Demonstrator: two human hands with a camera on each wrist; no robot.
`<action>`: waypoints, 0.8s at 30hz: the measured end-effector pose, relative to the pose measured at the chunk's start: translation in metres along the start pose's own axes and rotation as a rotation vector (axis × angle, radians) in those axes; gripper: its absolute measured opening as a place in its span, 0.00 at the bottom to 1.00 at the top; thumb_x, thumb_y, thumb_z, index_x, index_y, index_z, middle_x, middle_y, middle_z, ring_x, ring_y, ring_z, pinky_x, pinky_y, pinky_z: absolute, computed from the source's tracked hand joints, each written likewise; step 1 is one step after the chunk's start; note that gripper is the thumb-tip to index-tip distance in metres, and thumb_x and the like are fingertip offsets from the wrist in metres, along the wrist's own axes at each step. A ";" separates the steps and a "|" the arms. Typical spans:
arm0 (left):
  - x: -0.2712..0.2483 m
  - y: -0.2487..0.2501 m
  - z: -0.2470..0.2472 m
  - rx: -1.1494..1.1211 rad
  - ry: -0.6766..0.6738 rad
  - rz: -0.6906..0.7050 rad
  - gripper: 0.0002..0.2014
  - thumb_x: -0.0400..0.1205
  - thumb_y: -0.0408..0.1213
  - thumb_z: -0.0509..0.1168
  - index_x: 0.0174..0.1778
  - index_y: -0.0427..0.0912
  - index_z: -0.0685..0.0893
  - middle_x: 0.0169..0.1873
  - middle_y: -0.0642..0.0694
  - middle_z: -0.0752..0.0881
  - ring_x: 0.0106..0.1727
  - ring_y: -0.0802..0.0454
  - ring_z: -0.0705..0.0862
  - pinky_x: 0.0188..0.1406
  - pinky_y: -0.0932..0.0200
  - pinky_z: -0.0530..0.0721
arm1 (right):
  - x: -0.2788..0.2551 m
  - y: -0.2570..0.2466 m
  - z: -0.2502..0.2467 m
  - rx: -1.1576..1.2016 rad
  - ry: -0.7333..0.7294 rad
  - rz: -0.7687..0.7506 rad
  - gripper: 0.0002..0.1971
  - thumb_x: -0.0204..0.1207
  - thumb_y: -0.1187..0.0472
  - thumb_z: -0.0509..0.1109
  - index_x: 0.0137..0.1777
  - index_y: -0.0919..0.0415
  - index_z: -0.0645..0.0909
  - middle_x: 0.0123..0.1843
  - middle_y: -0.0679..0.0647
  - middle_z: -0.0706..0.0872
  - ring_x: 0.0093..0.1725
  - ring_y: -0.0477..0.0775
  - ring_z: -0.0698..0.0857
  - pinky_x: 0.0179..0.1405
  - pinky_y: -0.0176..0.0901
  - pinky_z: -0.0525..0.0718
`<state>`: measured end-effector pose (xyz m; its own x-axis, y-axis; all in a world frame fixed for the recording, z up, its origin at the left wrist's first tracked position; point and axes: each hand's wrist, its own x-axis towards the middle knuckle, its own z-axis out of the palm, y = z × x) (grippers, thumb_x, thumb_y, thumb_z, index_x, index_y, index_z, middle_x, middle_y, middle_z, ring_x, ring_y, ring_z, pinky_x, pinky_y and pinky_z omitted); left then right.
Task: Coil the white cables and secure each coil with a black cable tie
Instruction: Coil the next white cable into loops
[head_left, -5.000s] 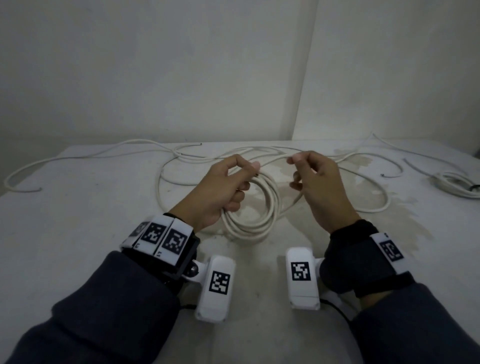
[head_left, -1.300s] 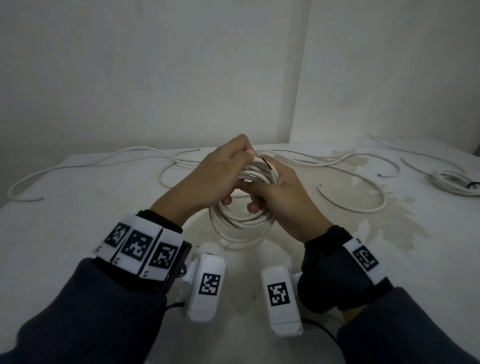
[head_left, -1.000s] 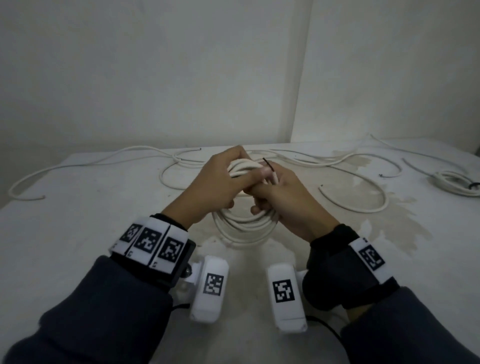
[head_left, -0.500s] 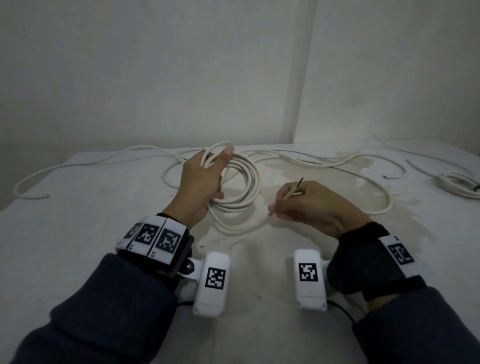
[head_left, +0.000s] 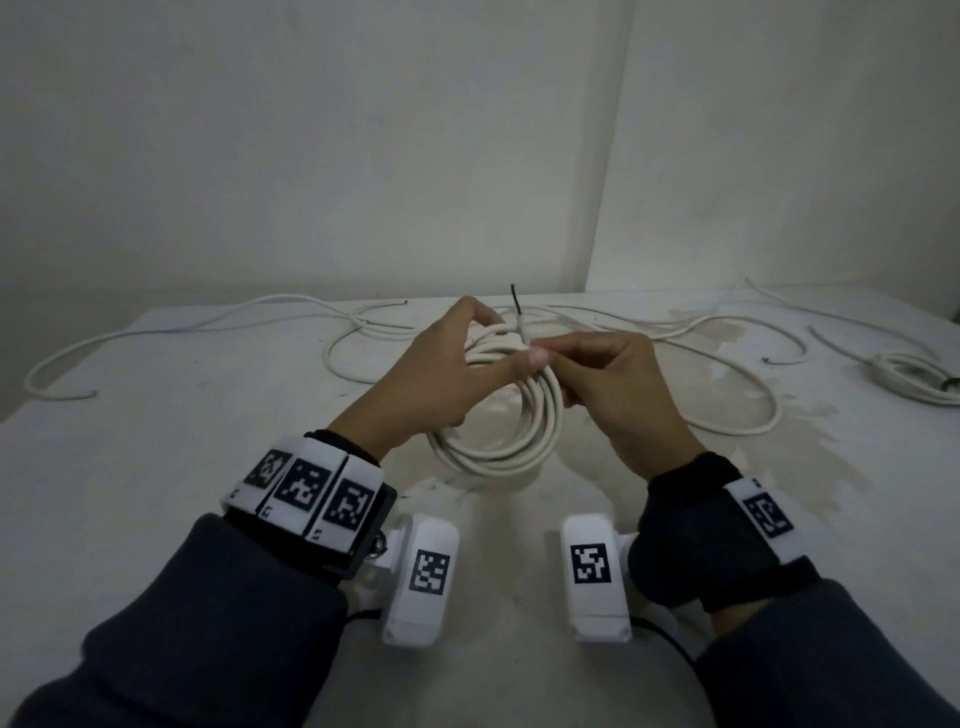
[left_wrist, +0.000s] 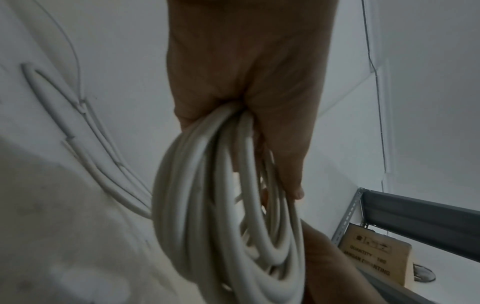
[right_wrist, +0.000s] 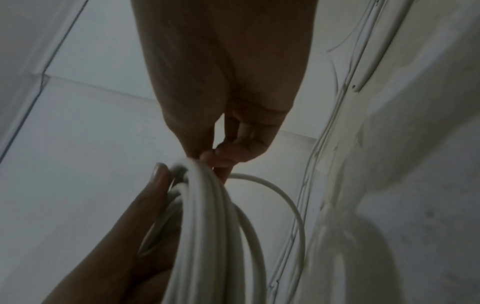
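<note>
the coil of white cable (head_left: 511, 415) hangs upright just above the table (head_left: 156, 441), its top bunched in the left hand (head_left: 441, 374) — fingers and thumb curled round the loops. the right hand (head_left: 618, 384) is beside it on the right, thumb and fingertips pinching the cable's free end (head_left: 521, 325), whose dark tip sticks up above the coil. loose white cables (head_left: 727, 364) trail across the table behind, and a second coil (head_left: 914, 371) lies at the far right edge.

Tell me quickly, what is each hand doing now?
Left hand: grips the coiled white round cable.
Right hand: pinches that cable's free end with its dark tip.
</note>
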<state>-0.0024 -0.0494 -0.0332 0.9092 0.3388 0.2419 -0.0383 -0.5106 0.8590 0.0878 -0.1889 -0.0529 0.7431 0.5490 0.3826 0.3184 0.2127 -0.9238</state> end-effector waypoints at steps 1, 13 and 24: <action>-0.001 0.001 0.001 0.003 0.008 0.010 0.21 0.74 0.54 0.72 0.57 0.49 0.76 0.28 0.56 0.77 0.17 0.65 0.73 0.15 0.65 0.70 | 0.000 0.001 0.001 0.021 -0.030 0.021 0.06 0.76 0.69 0.71 0.44 0.60 0.90 0.36 0.53 0.91 0.34 0.49 0.87 0.32 0.38 0.84; -0.001 0.000 -0.001 -0.032 0.022 0.133 0.12 0.80 0.46 0.68 0.56 0.45 0.83 0.32 0.56 0.84 0.20 0.67 0.75 0.14 0.69 0.68 | 0.001 -0.006 0.000 0.091 -0.267 0.149 0.14 0.84 0.57 0.61 0.50 0.54 0.89 0.52 0.56 0.91 0.49 0.48 0.88 0.48 0.39 0.83; 0.000 -0.003 0.005 -0.277 0.010 0.032 0.11 0.88 0.45 0.55 0.44 0.48 0.79 0.19 0.54 0.67 0.17 0.60 0.63 0.17 0.70 0.59 | 0.007 0.003 -0.003 0.035 -0.012 0.109 0.09 0.76 0.60 0.74 0.54 0.57 0.80 0.36 0.53 0.86 0.38 0.51 0.85 0.43 0.43 0.82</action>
<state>-0.0002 -0.0522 -0.0381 0.9018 0.3344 0.2736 -0.1797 -0.2856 0.9413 0.0962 -0.1868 -0.0526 0.7652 0.5798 0.2798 0.2151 0.1794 -0.9600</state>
